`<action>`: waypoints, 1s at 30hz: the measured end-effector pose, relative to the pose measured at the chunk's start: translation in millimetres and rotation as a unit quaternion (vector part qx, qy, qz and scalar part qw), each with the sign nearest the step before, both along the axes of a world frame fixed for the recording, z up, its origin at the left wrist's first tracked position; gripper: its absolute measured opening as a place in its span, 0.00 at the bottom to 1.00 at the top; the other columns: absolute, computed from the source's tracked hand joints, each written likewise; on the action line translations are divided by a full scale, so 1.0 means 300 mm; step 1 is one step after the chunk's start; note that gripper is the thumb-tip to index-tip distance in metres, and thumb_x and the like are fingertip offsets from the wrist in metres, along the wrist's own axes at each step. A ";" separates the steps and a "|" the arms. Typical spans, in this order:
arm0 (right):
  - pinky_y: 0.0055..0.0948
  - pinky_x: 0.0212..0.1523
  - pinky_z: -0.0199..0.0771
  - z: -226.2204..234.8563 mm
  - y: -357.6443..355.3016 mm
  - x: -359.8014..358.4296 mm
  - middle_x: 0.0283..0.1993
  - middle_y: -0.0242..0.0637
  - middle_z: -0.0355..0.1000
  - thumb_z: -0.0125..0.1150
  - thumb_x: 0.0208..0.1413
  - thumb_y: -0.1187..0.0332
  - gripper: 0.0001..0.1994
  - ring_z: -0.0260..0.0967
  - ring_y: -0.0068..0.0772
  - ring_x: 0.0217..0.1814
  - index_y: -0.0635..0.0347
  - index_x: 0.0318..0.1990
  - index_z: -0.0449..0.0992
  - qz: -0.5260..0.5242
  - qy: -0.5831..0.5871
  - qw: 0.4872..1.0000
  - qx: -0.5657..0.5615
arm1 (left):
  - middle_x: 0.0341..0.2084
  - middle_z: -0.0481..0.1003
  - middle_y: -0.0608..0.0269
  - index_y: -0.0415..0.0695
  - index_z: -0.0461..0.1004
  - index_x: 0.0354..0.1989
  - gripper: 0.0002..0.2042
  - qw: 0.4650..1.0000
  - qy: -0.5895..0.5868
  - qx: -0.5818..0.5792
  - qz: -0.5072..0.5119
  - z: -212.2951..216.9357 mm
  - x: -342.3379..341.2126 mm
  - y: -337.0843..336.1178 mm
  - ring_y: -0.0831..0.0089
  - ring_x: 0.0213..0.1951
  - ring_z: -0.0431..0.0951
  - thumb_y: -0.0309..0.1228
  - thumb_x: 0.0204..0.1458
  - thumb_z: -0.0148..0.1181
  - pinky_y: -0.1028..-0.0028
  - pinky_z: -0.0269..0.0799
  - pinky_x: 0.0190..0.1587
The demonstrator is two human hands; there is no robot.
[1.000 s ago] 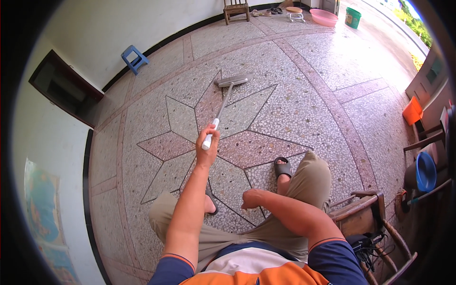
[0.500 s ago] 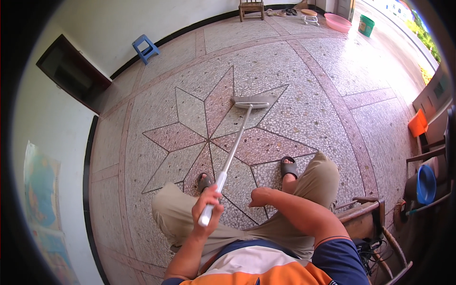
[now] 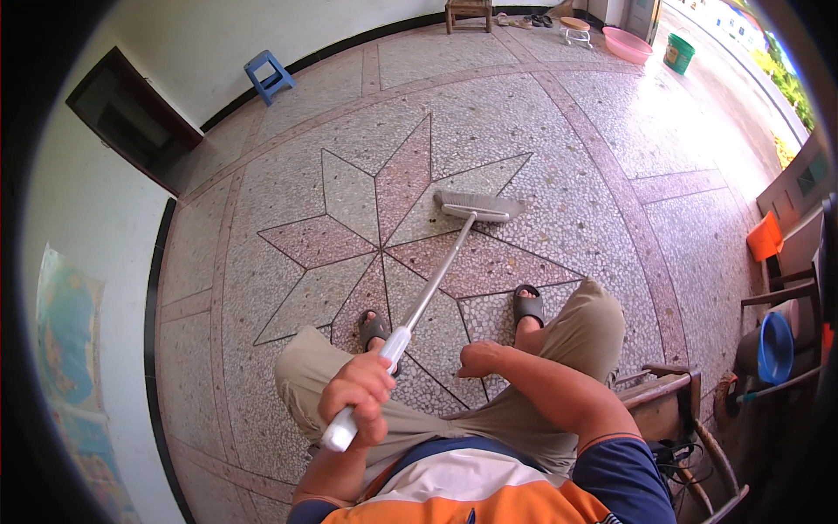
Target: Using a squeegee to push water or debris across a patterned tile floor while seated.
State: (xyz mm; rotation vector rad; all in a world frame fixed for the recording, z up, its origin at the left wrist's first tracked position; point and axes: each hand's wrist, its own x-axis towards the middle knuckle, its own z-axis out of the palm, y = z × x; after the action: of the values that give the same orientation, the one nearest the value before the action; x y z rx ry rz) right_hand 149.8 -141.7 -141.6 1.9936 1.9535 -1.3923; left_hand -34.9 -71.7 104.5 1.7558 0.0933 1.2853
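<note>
My left hand (image 3: pixel 356 393) is wrapped round the white grip of a long-handled brush (image 3: pixel 439 278). The grey metal handle slants away and to the right. Its wide head with grey bristles (image 3: pixel 476 207) meets the floor over a star pattern. My right hand (image 3: pixel 480 359) is curled closed between my knees, with nothing seen in it and apart from the brush. My sandalled feet stand either side of the handle's lower part.
The speckled stone floor (image 3: pixel 288 188) has inlaid bands. Behind stand a blue stool (image 3: pixel 269 77), a wooden chair (image 3: pixel 470 16), a pink basin (image 3: pixel 627 45) and a green bucket (image 3: pixel 678 54). At right are an orange bin (image 3: pixel 765 237), a blue basin (image 3: pixel 777 349) and a wooden chair (image 3: pixel 663 393).
My left hand has drawn back and lifted toward me, turning over the grip. The brush head has come nearer and slightly right, and is tilted differently. My right hand has stayed put.
</note>
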 end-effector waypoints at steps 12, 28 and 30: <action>0.46 0.43 0.73 0.043 -0.005 0.014 0.36 0.48 0.77 0.57 0.50 0.49 0.21 0.75 0.51 0.42 0.59 0.33 0.82 -0.016 0.028 0.999 0.040 | 0.36 0.74 0.56 0.41 0.66 0.31 0.07 0.988 0.151 0.004 -0.022 -0.238 0.447 0.259 0.71 0.41 0.73 0.28 0.59 0.57 0.69 0.68 0.49; 0.46 0.44 0.74 0.058 0.010 0.010 0.38 0.48 0.77 0.57 0.50 0.47 0.23 0.75 0.51 0.43 0.61 0.33 0.81 -0.032 0.026 0.998 0.054 | 0.42 0.75 0.55 0.41 0.70 0.35 0.08 0.984 0.177 -0.022 0.016 -0.433 0.632 0.394 0.64 0.50 0.73 0.31 0.56 0.61 0.66 0.67 0.53; 0.46 0.44 0.74 0.037 0.010 0.010 0.38 0.49 0.77 0.57 0.50 0.47 0.23 0.75 0.51 0.43 0.61 0.33 0.81 -0.028 0.024 0.998 0.050 | 0.44 0.75 0.54 0.42 0.69 0.35 0.08 0.981 0.190 -0.020 0.020 -0.466 0.543 0.334 0.64 0.51 0.73 0.30 0.56 0.61 0.66 0.67 0.53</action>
State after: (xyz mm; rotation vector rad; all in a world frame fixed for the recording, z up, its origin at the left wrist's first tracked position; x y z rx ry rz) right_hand 152.8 -138.7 -130.5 2.0920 2.0415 -1.3933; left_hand 128.0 28.6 -35.3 1.9528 0.3723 0.9535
